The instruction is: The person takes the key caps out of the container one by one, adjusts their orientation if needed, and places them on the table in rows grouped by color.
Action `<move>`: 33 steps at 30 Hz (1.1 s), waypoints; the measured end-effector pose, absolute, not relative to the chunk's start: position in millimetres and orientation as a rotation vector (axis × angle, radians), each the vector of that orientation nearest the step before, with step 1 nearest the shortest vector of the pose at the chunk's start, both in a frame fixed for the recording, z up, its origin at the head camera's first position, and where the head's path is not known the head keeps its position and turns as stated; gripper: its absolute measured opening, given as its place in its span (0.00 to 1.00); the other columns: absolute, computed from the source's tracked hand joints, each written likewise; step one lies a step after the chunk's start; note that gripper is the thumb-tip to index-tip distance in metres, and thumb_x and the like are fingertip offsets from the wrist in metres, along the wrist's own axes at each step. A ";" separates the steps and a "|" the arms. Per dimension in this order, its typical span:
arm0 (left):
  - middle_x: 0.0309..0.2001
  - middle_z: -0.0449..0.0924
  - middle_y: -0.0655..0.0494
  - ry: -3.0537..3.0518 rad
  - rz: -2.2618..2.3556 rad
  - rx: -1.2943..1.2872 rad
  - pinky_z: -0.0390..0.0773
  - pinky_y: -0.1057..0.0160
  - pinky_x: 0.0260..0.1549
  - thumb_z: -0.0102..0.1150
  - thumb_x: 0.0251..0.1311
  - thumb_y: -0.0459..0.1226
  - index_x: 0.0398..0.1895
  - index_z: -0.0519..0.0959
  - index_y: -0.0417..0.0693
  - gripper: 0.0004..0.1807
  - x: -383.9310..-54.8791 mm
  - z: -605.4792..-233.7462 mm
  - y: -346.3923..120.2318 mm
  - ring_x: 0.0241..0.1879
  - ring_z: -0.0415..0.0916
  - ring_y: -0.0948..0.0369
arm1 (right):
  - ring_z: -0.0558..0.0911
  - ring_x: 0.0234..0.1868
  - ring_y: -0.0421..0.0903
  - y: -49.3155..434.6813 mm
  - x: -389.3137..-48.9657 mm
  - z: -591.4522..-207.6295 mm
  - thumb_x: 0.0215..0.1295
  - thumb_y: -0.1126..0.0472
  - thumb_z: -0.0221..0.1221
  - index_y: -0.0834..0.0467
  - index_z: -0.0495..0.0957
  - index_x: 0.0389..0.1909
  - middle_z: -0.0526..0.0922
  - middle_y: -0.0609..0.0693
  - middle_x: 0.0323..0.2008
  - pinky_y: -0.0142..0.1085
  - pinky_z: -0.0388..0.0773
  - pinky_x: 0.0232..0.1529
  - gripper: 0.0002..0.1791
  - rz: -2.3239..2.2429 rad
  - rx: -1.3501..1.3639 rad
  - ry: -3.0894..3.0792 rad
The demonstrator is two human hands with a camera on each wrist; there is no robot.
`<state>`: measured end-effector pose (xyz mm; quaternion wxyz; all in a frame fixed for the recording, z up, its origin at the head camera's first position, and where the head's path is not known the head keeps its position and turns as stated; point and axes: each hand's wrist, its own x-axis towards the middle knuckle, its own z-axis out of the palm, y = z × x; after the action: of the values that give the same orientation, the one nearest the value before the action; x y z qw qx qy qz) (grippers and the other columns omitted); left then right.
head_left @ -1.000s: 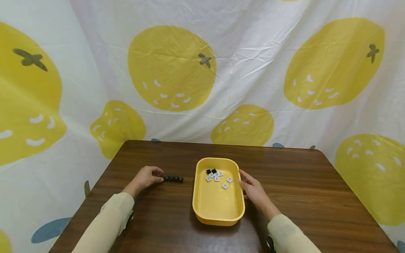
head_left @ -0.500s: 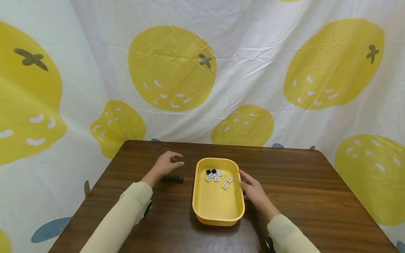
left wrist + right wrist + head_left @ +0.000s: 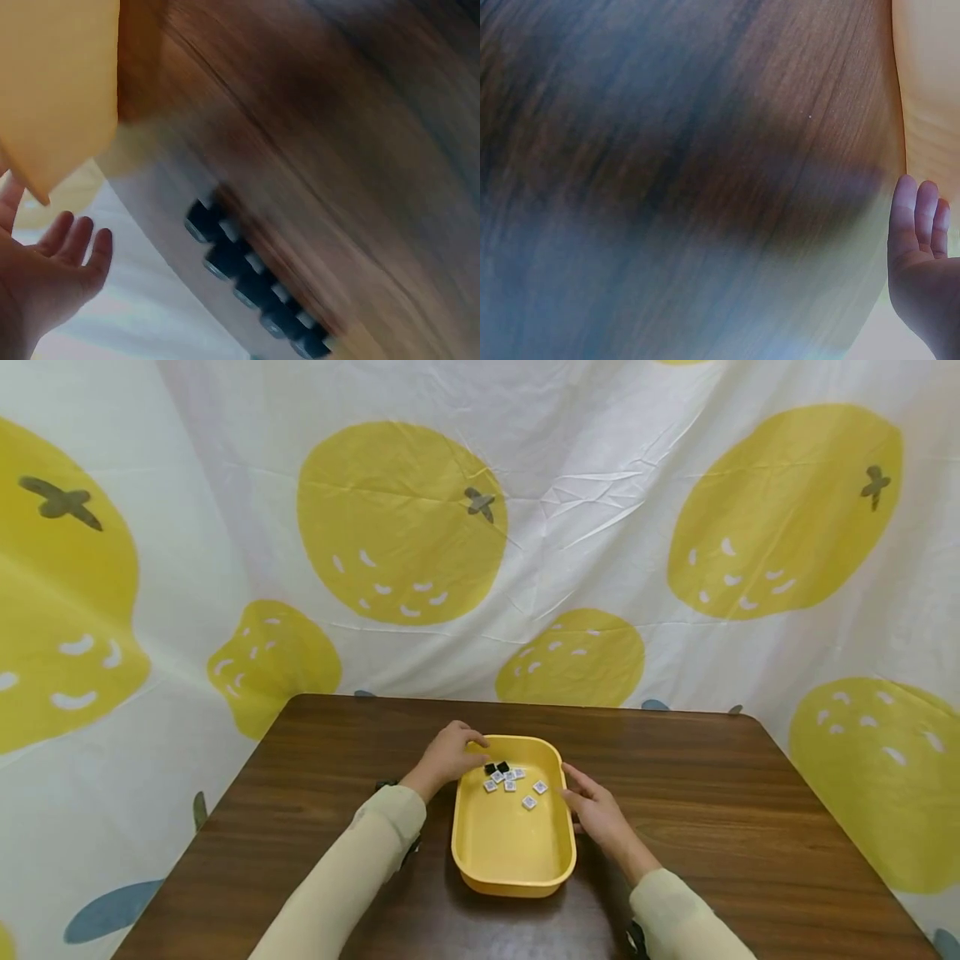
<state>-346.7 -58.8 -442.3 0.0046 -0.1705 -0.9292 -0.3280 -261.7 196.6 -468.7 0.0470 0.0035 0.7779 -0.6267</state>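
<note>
A yellow rectangular tray [image 3: 513, 852] stands in the middle of the table. Toward its far end lie several small white square pieces [image 3: 510, 786] with a grey pattern, beside two small black ones [image 3: 503, 767]. My left hand [image 3: 446, 758] is at the tray's far left rim, its fingertips just over the edge; no held thing shows. Against the right wall rests my right hand [image 3: 600, 814], fingers fairly straight. In the left wrist view, several black pieces [image 3: 255, 289] form a row on the table; the left forearm mostly hides them in the head view.
The dark wooden table [image 3: 712, 827] reaches back to a white curtain [image 3: 570, 552] printed with yellow lemons. Table surface extends on both sides of the tray.
My left hand has left the row of black pieces, risen and moved right to the tray's left rim. The right hand stays at the tray's right side.
</note>
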 end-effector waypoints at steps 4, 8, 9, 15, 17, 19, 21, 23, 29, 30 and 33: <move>0.55 0.73 0.44 -2.981 -0.889 -0.487 0.74 0.48 0.53 0.67 0.60 0.40 0.46 0.87 0.48 0.12 -348.5 -443.1 -47.0 0.55 0.72 0.48 | 0.82 0.41 0.51 197.0 -263.2 -470.8 0.74 0.65 0.51 0.57 0.60 0.75 0.77 0.67 0.52 0.40 0.83 0.34 0.30 -1.913 0.025 2.365; 0.51 0.75 0.47 -3.049 -0.753 -0.413 0.75 0.47 0.49 0.67 0.61 0.41 0.46 0.87 0.52 0.11 -351.8 -447.3 -37.4 0.52 0.73 0.49 | 0.82 0.40 0.50 197.0 -263.1 -471.9 0.74 0.65 0.51 0.58 0.61 0.75 0.77 0.66 0.51 0.40 0.83 0.34 0.30 -1.921 0.020 2.362; 0.50 0.75 0.48 -3.064 -0.716 -0.398 0.75 0.47 0.49 0.66 0.61 0.41 0.46 0.87 0.53 0.11 -352.4 -448.2 -35.1 0.52 0.73 0.48 | 0.82 0.40 0.50 196.9 -262.9 -471.8 0.74 0.65 0.51 0.58 0.61 0.75 0.77 0.66 0.50 0.40 0.83 0.34 0.30 -1.922 0.017 2.364; 0.46 0.75 0.50 -3.126 -0.471 -0.355 0.72 0.46 0.52 0.64 0.64 0.40 0.46 0.88 0.55 0.09 -354.0 -452.1 -25.0 0.50 0.71 0.49 | 0.82 0.40 0.49 197.1 -263.4 -472.9 0.74 0.65 0.51 0.58 0.62 0.74 0.77 0.64 0.49 0.41 0.83 0.35 0.29 -1.921 0.018 2.382; 0.44 0.74 0.50 -3.141 -0.389 -0.350 0.72 0.46 0.51 0.63 0.64 0.41 0.44 0.88 0.55 0.08 -354.1 -452.4 -22.3 0.48 0.71 0.50 | 0.82 0.39 0.49 197.5 -264.2 -473.3 0.74 0.65 0.51 0.57 0.62 0.74 0.78 0.63 0.48 0.41 0.83 0.34 0.29 -1.921 0.030 2.382; 0.43 0.74 0.51 -3.152 -0.327 -0.350 0.72 0.47 0.50 0.63 0.64 0.40 0.42 0.88 0.55 0.07 -353.8 -452.1 -20.4 0.47 0.70 0.50 | 0.82 0.39 0.48 197.8 -264.8 -473.9 0.74 0.65 0.51 0.57 0.62 0.74 0.78 0.63 0.48 0.41 0.83 0.34 0.29 -1.917 0.030 2.387; 0.43 0.73 0.51 -3.158 -0.294 -0.347 0.71 0.48 0.50 0.63 0.64 0.40 0.40 0.88 0.55 0.06 -353.1 -451.1 -19.5 0.47 0.69 0.50 | 0.82 0.38 0.48 197.9 -265.2 -474.1 0.74 0.65 0.50 0.57 0.62 0.74 0.78 0.63 0.48 0.41 0.82 0.34 0.29 -1.916 0.034 2.385; 0.42 0.73 0.51 -3.161 -0.280 -0.346 0.71 0.48 0.50 0.63 0.63 0.40 0.38 0.87 0.55 0.05 -351.9 -450.4 -18.6 0.47 0.69 0.50 | 0.82 0.39 0.49 198.3 -265.2 -474.1 0.74 0.66 0.50 0.57 0.61 0.75 0.78 0.64 0.49 0.41 0.83 0.34 0.29 -1.916 0.032 2.385; 0.41 0.72 0.50 -3.170 -0.221 -0.335 0.71 0.47 0.50 0.64 0.63 0.41 0.28 0.82 0.53 0.06 -351.6 -450.2 -17.9 0.45 0.69 0.50 | 0.83 0.41 0.50 198.2 -264.4 -471.9 0.74 0.65 0.50 0.57 0.60 0.75 0.77 0.64 0.50 0.42 0.83 0.36 0.29 -1.915 0.021 2.372; 0.41 0.72 0.50 -3.170 -0.205 -0.336 0.71 0.47 0.50 0.64 0.63 0.41 0.27 0.81 0.53 0.07 -352.2 -450.5 -17.9 0.45 0.69 0.50 | 0.83 0.41 0.50 197.9 -264.2 -471.3 0.74 0.65 0.50 0.57 0.61 0.75 0.77 0.64 0.50 0.42 0.83 0.36 0.29 -1.915 0.023 2.372; 0.42 0.72 0.50 -3.171 -0.165 -0.340 0.71 0.47 0.51 0.64 0.63 0.42 0.26 0.80 0.54 0.09 -354.0 -452.4 -17.9 0.45 0.68 0.50 | 0.82 0.40 0.50 197.5 -263.6 -470.5 0.74 0.66 0.50 0.58 0.61 0.75 0.77 0.65 0.49 0.42 0.83 0.35 0.29 -1.915 0.024 2.375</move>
<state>-354.0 -17.9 -452.4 -0.0257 -0.1066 -0.9926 -0.0515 -263.6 197.5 -470.5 0.0455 0.0080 0.7776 -0.6271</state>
